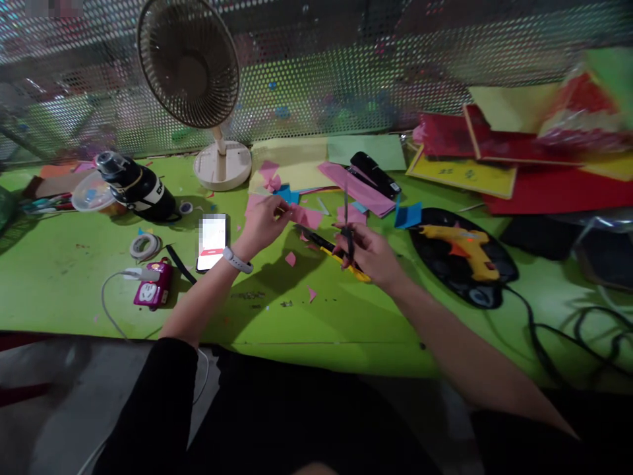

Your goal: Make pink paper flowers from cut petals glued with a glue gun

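My left hand point(262, 224) is closed in a pinch on a small pink paper piece point(305, 216), held just above the green table point(59, 277). My right hand point(368, 254) grips dark scissors point(347, 221) whose blades point up and away. Under the right hand lies a yellow and black utility knife point(330, 252). Small pink paper scraps point(291, 258) are scattered on the table between and below the hands. A white band sits on my left wrist.
A yellow glue gun point(462, 245) rests on a black mat with its cord trailing right. A phone point(212, 241), tape roll point(144, 246), pink device point(153, 285), black bottle point(138, 188), fan point(190, 66), black stapler point(374, 173) and stacked coloured paper point(459, 173) surround the work spot.
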`<state>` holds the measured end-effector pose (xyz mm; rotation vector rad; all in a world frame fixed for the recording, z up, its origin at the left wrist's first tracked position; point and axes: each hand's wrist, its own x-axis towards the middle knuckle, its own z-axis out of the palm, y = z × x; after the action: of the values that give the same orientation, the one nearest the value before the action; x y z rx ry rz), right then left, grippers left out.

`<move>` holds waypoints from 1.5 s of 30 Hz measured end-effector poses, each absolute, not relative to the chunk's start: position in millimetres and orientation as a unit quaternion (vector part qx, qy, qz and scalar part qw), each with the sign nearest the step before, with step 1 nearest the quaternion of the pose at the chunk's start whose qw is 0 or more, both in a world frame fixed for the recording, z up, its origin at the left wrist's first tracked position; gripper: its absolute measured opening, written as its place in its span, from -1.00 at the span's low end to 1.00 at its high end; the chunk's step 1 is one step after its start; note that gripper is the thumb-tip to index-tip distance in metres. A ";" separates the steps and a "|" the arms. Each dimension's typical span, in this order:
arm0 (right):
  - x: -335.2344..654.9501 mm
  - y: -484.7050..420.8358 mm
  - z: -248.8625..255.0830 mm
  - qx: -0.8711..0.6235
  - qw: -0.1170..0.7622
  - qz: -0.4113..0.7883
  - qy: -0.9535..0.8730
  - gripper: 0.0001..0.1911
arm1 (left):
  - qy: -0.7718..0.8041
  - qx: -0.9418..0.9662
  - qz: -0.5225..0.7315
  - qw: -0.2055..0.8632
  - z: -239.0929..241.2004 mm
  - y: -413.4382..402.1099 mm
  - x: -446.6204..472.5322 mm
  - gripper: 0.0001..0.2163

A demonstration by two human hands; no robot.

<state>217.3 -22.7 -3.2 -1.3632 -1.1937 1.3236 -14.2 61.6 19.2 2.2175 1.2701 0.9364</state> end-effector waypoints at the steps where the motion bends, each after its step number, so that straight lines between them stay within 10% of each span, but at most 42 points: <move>1: 217.0 -21.8 -4.2 -0.551 0.450 0.526 -0.467 -0.40 | 0.444 0.789 0.352 0.236 20.3 55.7 -13.0 -0.94; 23: 214.3 -37.0 -9.2 -0.484 0.557 0.466 -0.489 -0.50 | 0.332 0.580 0.278 0.690 19.1 -4.6 17.8 -0.62; 45: 216.9 -38.2 -4.3 -0.505 0.520 0.479 -0.496 -0.48 | 0.341 0.526 0.276 0.728 13.8 -9.5 21.4 -0.59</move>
<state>216.9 -38.2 -4.3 -1.2099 -1.1895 1.1474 21.4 -9.5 13.8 1.1592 0.7524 0.6088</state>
